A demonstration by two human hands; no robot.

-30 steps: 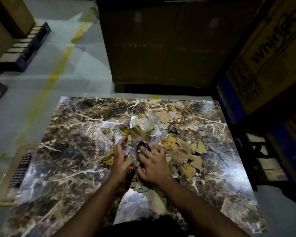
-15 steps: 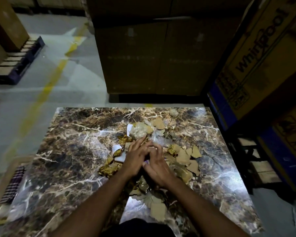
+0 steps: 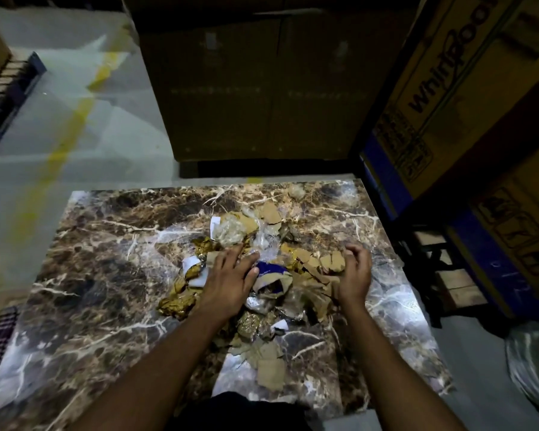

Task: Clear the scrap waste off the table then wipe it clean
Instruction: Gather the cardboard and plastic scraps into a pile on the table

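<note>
A heap of scrap waste [image 3: 271, 275], made of torn brown cardboard pieces, crumpled gold foil, clear plastic film and white paper, lay around the middle of the glossy brown marble-patterned table [image 3: 106, 275]. The left hand [image 3: 231, 278] rested flat on the heap's left side, fingers straight and spread, its thumb beside a dark blue wrapper scrap [image 3: 269, 269]. The right hand [image 3: 355, 275] sat at the heap's right edge, fingers curled over small cardboard pieces [image 3: 332, 261]; whether it actually pinched them could not be told. A large cardboard box printed "Whirlpool" [image 3: 448, 73] stood to the right.
</note>
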